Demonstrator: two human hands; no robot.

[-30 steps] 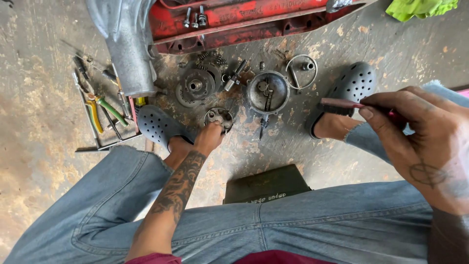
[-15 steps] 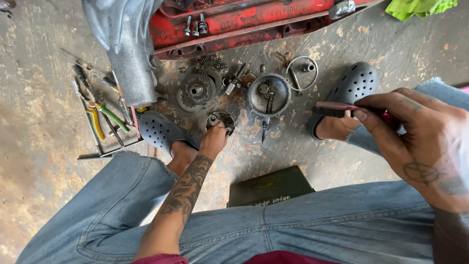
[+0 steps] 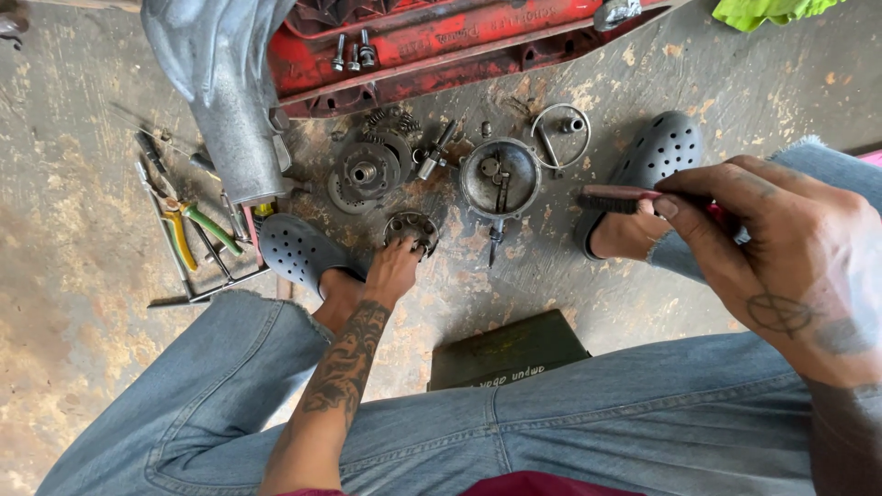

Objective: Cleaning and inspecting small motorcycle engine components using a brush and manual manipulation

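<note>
My left hand (image 3: 393, 269) reaches down between my knees to the concrete floor, its fingers closed on a small round metal part (image 3: 411, 227). Raised near the camera, my right hand (image 3: 770, 266) pinches the dark red handle of a small brush (image 3: 617, 197), bristles pointing left. Beyond the round part lie a toothed clutch disc (image 3: 364, 172), a bowl-shaped metal cover (image 3: 499, 177) and a wire ring (image 3: 559, 131). Both my feet wear dark perforated clogs (image 3: 296, 248).
A red engine casing (image 3: 441, 41) and a grey metal pipe (image 3: 230, 101) lie at the top. Pliers with green and yellow handles (image 3: 197, 231) and other tools lie at left. A dark green box (image 3: 505, 350) sits between my legs. A green cloth (image 3: 767, 11) is at top right.
My left hand stays on the small round part, shifted slightly. The right hand with the brush has barely moved.
</note>
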